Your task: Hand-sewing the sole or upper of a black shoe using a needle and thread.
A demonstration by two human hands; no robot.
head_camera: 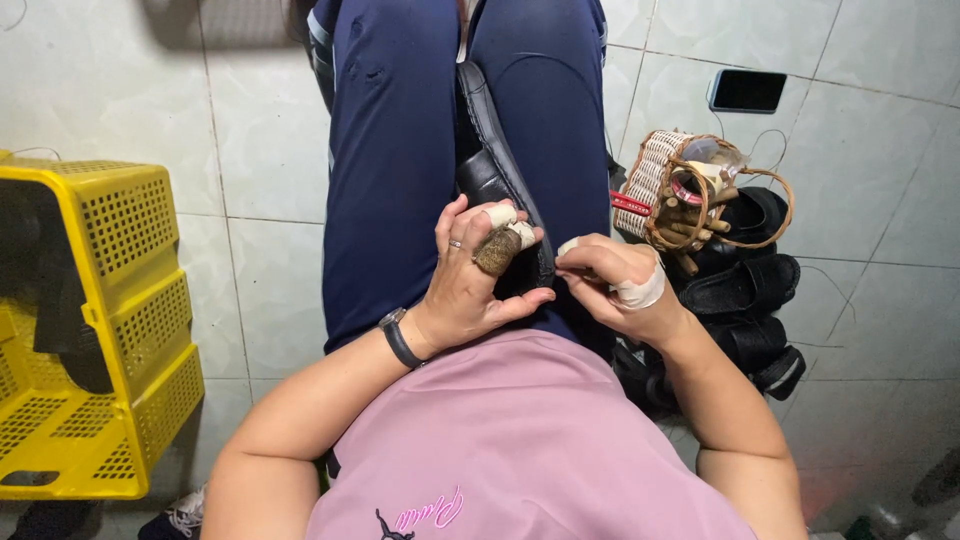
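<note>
My hands are squeezed close over the black shoe lying between my knees. At 3 o'clock a woven basket and a pile of black sandals block the way. At 9 o'clock, past my leg, bare floor tiles leave room, then the yellow crate stands. A phone lies at 1 o'clock.

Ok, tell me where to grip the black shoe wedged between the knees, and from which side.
Grip the black shoe at its mid sole edge, coming from the left hand side. It lies lengthwise between the thighs, toe end away, and that hand's fingers already rest at its near edge, while the right hand pinches beside it.
</note>
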